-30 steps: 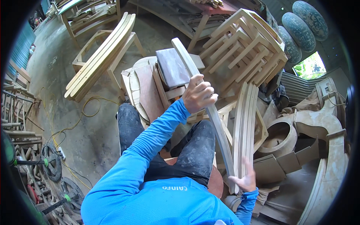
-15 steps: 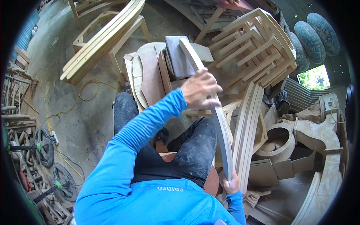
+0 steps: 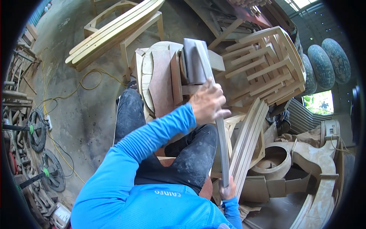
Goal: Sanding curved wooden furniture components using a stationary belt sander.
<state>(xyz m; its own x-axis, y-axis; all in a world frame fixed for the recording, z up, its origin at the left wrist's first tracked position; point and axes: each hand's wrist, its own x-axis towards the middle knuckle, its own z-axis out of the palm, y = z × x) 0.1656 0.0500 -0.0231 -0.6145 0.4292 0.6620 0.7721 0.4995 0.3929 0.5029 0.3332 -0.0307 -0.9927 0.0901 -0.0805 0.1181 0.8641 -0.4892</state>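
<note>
A long, slightly curved wooden slat (image 3: 222,147) runs from the machine ahead of me down toward my right side. My left hand (image 3: 209,101) is closed over its upper middle, fingers wrapped across it and a little blurred. Near my right hip, my right hand (image 3: 227,189) grips the slat's lower end. The slat's far end lies over a grey, flat-faced pad (image 3: 190,63), which looks like a sanding belt on a wooden stand. Wooden panels (image 3: 160,82) form the stand's body between my knees and the pad.
To the right lean several curved wooden rails (image 3: 248,141), beside a stacked slatted wooden frame (image 3: 267,65). More pale rails (image 3: 114,32) rest on a frame at far left. A yellow cord (image 3: 85,78) snakes over the floor. A round wooden housing (image 3: 272,162) stands at right.
The slat's far end now lies more fully over the grey pad, and the slat is a little steeper. Both hands still grip it. The whole view has shifted slightly.
</note>
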